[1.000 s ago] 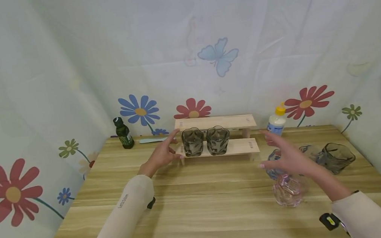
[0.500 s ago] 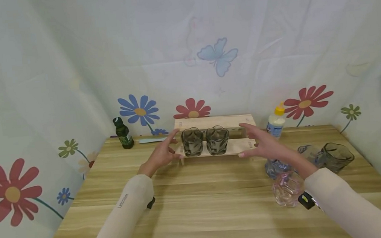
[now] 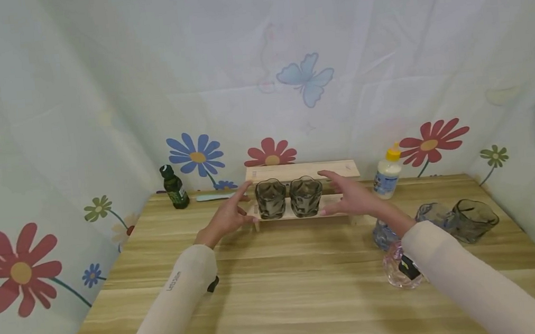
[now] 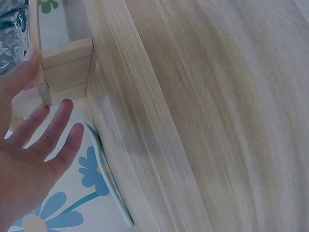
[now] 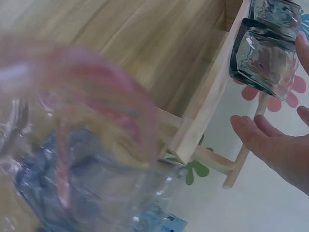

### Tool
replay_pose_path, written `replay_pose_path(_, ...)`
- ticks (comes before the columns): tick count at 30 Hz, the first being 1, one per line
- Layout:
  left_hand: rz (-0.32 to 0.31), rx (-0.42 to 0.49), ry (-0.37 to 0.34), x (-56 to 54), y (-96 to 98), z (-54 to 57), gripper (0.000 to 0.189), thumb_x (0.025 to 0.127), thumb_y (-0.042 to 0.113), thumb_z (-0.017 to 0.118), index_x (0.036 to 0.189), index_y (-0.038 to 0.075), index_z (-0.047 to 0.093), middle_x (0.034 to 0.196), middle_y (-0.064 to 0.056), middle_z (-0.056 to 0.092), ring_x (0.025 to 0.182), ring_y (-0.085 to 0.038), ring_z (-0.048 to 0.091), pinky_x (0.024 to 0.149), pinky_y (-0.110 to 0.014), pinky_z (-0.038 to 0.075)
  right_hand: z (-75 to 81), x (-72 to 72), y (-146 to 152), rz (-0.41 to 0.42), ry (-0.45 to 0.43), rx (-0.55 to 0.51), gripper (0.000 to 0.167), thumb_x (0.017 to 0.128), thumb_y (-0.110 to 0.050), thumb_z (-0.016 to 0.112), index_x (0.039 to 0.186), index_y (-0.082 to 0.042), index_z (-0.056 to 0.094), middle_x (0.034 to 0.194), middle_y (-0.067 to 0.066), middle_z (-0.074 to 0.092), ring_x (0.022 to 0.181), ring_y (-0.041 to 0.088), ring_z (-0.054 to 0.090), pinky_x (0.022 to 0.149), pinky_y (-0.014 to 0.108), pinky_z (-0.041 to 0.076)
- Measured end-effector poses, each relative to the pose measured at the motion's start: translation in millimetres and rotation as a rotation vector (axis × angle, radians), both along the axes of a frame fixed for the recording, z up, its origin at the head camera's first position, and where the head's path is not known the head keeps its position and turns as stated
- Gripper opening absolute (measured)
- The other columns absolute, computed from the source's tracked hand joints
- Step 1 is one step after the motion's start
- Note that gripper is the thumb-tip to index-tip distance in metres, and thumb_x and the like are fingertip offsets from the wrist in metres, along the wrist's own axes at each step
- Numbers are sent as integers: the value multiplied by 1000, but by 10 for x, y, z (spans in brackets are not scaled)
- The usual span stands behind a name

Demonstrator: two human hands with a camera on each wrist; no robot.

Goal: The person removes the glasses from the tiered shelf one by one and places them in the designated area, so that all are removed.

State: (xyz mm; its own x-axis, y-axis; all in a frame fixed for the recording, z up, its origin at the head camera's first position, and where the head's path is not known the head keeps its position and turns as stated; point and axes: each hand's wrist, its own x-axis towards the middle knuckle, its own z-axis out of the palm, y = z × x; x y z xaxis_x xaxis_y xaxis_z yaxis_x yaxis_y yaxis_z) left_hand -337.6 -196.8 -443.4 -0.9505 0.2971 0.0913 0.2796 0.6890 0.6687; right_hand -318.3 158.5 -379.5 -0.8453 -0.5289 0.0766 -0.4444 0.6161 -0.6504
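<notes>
Two smoky grey glasses, a left one (image 3: 271,201) and a right one (image 3: 306,198), stand side by side on the lower tier of a small two-tier wooden shelf (image 3: 296,171). At the shelf's left end is my left hand (image 3: 226,217), fingers spread; in the left wrist view its thumb (image 4: 21,72) lies at the tier's edge. My right hand (image 3: 353,197) reaches in from the right with thumb and fingers apart, fingertips close beside the right glass. The right wrist view shows a gap between this hand's fingers (image 5: 260,135) and the glass (image 5: 265,60).
Right of the shelf stand a blue glass (image 3: 385,235), a pink glass (image 3: 396,270), a bluish glass (image 3: 429,214) and a grey glass (image 3: 473,220). Behind them is a yellow-capped bottle (image 3: 386,178). A dark green bottle (image 3: 174,187) and a pale blue utensil (image 3: 214,197) lie leftward.
My right hand has moved left from above the blue glass to beside the right grey glass. My left hand and both grey glasses have stayed in place.
</notes>
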Motion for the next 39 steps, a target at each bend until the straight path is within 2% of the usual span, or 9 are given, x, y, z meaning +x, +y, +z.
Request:
replay_pose_path(6,1,14,-3,-7,9,-10,103,82,12,83,160,35,19,143,-21,54,91,-30,72,77,-41,58,91,-35,-65,24,-47,24,99,85,-30,81,159,-8,19,160,29,25,142,53,34,111,62,36)
replay_pose_path(11,-6,12,-8,-7,11,-4,103,82,13,83,160,34,18,143,-22,54,92,-31,72,75,-40,59,106,-55,-136,25,-88,55,99,85,-31,81,160,-10,19,162,25,24,141,52,37,110,61,38)
replay_pose_path(17,4,3,-10,1,14,7,104,82,13,83,160,34,18,143,-22,54,91,-30,72,73,-38,58,39,-119,-274,16,-57,97,98,85,-33,81,160,-11,21,160,26,30,133,50,48,106,59,43)
replay_pose_path(24,8,1,-15,4,19,8,103,82,13,83,160,34,19,143,-22,54,91,-30,72,71,-37,58,-43,-132,-440,-58,-16,77,97,84,-33,82,159,-12,24,157,26,36,138,47,43,109,60,39)
replay_pose_path(28,4,1,-10,-2,10,-13,103,82,13,83,160,33,19,142,-22,55,91,-30,72,71,-37,58,-110,-141,-517,-98,7,48,96,82,-35,83,158,-13,28,155,26,40,137,45,46,107,59,42)
replay_pose_path(32,5,5,-8,-1,2,-20,103,82,12,83,160,34,19,142,-21,55,90,-29,72,70,-37,58,-165,-155,-568,-120,33,26,97,80,-34,85,157,-13,31,154,25,41,138,45,45,106,58,43)
replay_pose_path(39,1,12,-6,-10,7,-13,104,81,12,84,160,34,19,142,-21,55,90,-29,72,70,-36,58,-196,-174,-593,-145,60,48,99,76,-32,88,156,-13,33,152,24,45,138,45,44,108,58,42)
